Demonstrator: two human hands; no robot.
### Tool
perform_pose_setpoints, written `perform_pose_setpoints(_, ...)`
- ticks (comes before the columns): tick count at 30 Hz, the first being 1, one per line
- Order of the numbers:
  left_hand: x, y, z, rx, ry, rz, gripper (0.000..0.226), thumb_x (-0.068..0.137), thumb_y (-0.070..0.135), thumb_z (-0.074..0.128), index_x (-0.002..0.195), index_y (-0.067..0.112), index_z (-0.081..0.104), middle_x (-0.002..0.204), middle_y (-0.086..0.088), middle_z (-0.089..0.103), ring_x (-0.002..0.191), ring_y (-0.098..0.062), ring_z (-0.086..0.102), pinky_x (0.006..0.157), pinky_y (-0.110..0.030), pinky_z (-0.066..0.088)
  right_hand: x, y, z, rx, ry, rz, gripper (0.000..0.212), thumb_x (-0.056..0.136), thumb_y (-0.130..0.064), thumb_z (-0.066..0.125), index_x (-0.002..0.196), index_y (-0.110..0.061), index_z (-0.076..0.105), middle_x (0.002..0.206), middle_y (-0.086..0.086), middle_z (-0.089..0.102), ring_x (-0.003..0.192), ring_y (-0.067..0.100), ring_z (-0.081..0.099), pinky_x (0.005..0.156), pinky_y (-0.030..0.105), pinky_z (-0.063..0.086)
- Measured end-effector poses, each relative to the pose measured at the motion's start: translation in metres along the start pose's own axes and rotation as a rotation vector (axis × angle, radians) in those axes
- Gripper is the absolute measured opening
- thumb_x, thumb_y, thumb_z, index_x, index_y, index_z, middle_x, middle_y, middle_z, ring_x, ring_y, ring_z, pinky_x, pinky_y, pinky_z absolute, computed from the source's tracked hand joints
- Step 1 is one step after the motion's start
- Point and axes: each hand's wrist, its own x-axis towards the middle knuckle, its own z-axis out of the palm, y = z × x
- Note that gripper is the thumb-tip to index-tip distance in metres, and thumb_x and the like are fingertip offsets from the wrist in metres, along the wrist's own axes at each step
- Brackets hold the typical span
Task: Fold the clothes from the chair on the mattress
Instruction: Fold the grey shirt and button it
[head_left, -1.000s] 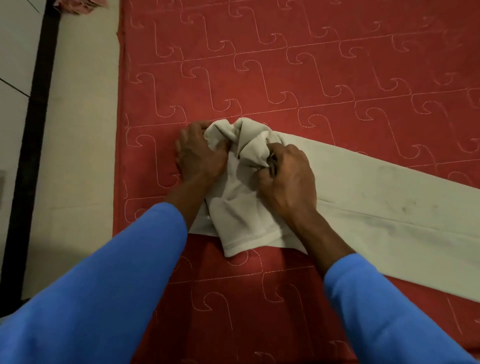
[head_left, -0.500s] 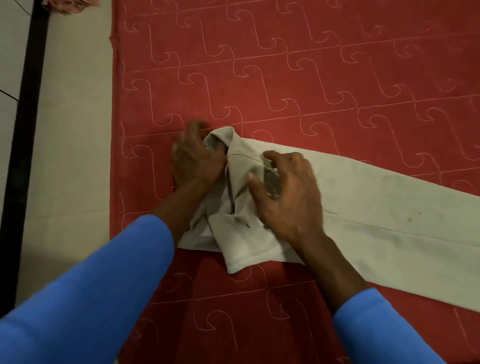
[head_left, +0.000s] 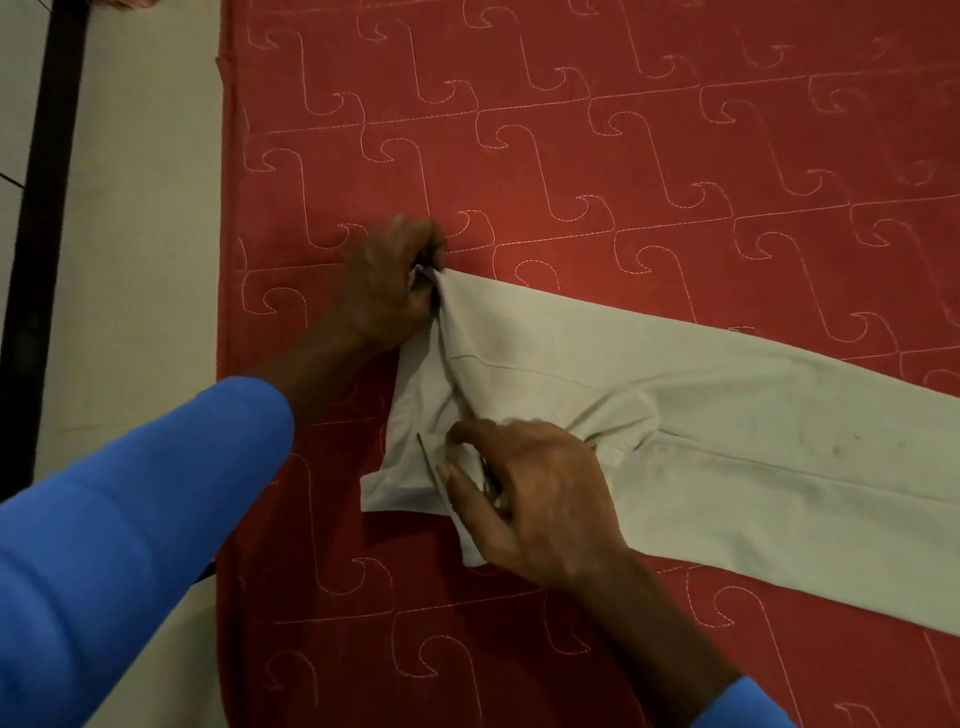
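A pale beige garment (head_left: 727, 447) lies stretched across the red quilted mattress (head_left: 571, 156), running off the right edge of the view. My left hand (head_left: 389, 291) grips its far left corner and pulls it taut. Nearer to me, my right hand (head_left: 530, 499) pinches the front left corner, thumb and fingers curled round the hem. Between the two hands the cloth is bunched and creased.
The mattress's left edge (head_left: 223, 364) borders a pale floor strip (head_left: 135, 260), with a dark band (head_left: 47, 208) beyond it. A pinkish cloth (head_left: 130, 2) peeks in at the top left. Blue sleeves (head_left: 130, 545) cover both forearms.
The crumpled end of the garment has been spread out. My left hand stayed at the far corner while the right hand moved toward me, taking the near corner.
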Motion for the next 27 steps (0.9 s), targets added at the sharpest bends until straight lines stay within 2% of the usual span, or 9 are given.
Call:
perform_pose_setpoints(4, -0.012, 0.008, 0.008, 0.073, 0.018, 0.132, 0.016, 0.082, 0.009, 0.044, 0.090, 0.009, 0.058, 0.095, -0.010, 0.051, 0.086, -0.023, 0.047, 0.069, -0.028, 0.031, -0.011, 0.002, -0.003, -0.083, 0.125, 0.051, 0.032, 0.097, -0.042, 0.060, 0.109, -0.016, 0.074, 0.094, -0.001, 0.066, 0.089, 0.019, 0.059, 0.083, 0.043, 0.042)
perform_pose_setpoints(7, -0.015, 0.009, 0.006, 0.088, 0.031, 0.154, 0.017, 0.083, 0.009, 0.042, 0.090, 0.007, 0.058, 0.097, -0.014, 0.053, 0.085, -0.025, 0.048, 0.066, -0.023, 0.031, -0.014, 0.009, -0.005, -0.136, 0.144, 0.235, 0.041, 0.099, -0.050, 0.052, 0.119, -0.019, 0.071, 0.112, -0.002, 0.064, 0.109, 0.018, 0.056, 0.094, 0.045, 0.041)
perform_pose_setpoints(10, -0.018, 0.005, 0.003, 0.072, 0.102, 0.017, 0.021, 0.082, -0.002, 0.055, 0.095, 0.014, 0.061, 0.101, -0.007, 0.052, 0.090, -0.018, 0.047, 0.068, -0.016, 0.031, -0.025, 0.013, -0.007, 0.054, 0.265, 0.330, 0.045, 0.103, -0.050, 0.046, 0.128, -0.019, 0.067, 0.129, -0.002, 0.058, 0.125, 0.013, 0.050, 0.102, 0.043, 0.044)
perform_pose_setpoints(14, -0.019, 0.020, 0.001, -0.223, 0.306, -0.364, 0.029, 0.084, 0.008, 0.057, 0.109, 0.023, 0.060, 0.117, -0.006, 0.063, 0.102, -0.018, 0.061, 0.084, -0.032, 0.053, -0.041, 0.033, -0.015, 0.134, 0.600, 0.544, 0.039, 0.107, -0.032, 0.046, 0.137, -0.011, 0.059, 0.140, 0.006, 0.053, 0.134, 0.022, 0.049, 0.103, 0.051, 0.047)
perform_pose_setpoints(17, -0.034, 0.065, 0.008, -0.053, 0.351, -0.259, 0.020, 0.094, 0.018, 0.059, 0.114, 0.018, 0.060, 0.116, -0.003, 0.058, 0.104, -0.017, 0.056, 0.083, -0.028, 0.046, -0.046, 0.061, -0.021, 0.015, 0.580, 0.602, 0.042, 0.104, -0.029, 0.052, 0.142, -0.010, 0.054, 0.142, 0.009, 0.052, 0.134, 0.024, 0.049, 0.106, 0.050, 0.045)
perform_pose_setpoints(19, -0.054, 0.099, 0.014, -0.024, 0.270, -0.011, 0.012, 0.097, 0.020, 0.059, 0.108, 0.016, 0.062, 0.106, 0.001, 0.057, 0.096, -0.017, 0.055, 0.082, -0.036, 0.048, -0.052, 0.075, -0.023, -0.081, 0.472, 0.579, 0.044, 0.101, -0.029, 0.052, 0.141, -0.010, 0.055, 0.140, 0.008, 0.054, 0.130, 0.024, 0.049, 0.108, 0.043, 0.041)
perform_pose_setpoints(21, -0.077, 0.121, 0.020, -0.099, 0.031, 0.249, 0.014, 0.096, 0.027, 0.063, 0.107, 0.018, 0.064, 0.100, 0.004, 0.060, 0.092, -0.015, 0.055, 0.081, -0.041, 0.048, -0.059, 0.080, -0.023, -0.159, 0.374, 0.508, 0.046, 0.095, -0.026, 0.054, 0.138, -0.010, 0.057, 0.137, 0.008, 0.057, 0.129, 0.027, 0.050, 0.108, 0.044, 0.039)
perform_pose_setpoints(24, -0.101, 0.128, 0.030, 0.154, -0.360, 0.497, 0.049, 0.088, 0.049, 0.067, 0.130, 0.025, 0.059, 0.117, 0.003, 0.062, 0.104, -0.017, 0.056, 0.087, -0.039, 0.045, -0.065, 0.081, -0.021, -0.220, 0.300, 0.469, 0.053, 0.086, -0.020, 0.059, 0.138, -0.008, 0.058, 0.138, 0.010, 0.057, 0.134, 0.031, 0.048, 0.110, 0.047, 0.038)
perform_pose_setpoints(27, -0.107, 0.113, 0.026, 0.195, -0.399, 0.448, 0.050, 0.084, 0.014, 0.066, 0.134, 0.020, 0.059, 0.111, -0.002, 0.065, 0.099, -0.024, 0.059, 0.078, -0.039, 0.052, -0.063, 0.081, -0.018, -0.315, 0.279, 0.487, 0.051, 0.086, -0.022, 0.061, 0.136, -0.012, 0.060, 0.136, 0.009, 0.057, 0.133, 0.031, 0.048, 0.106, 0.045, 0.039)
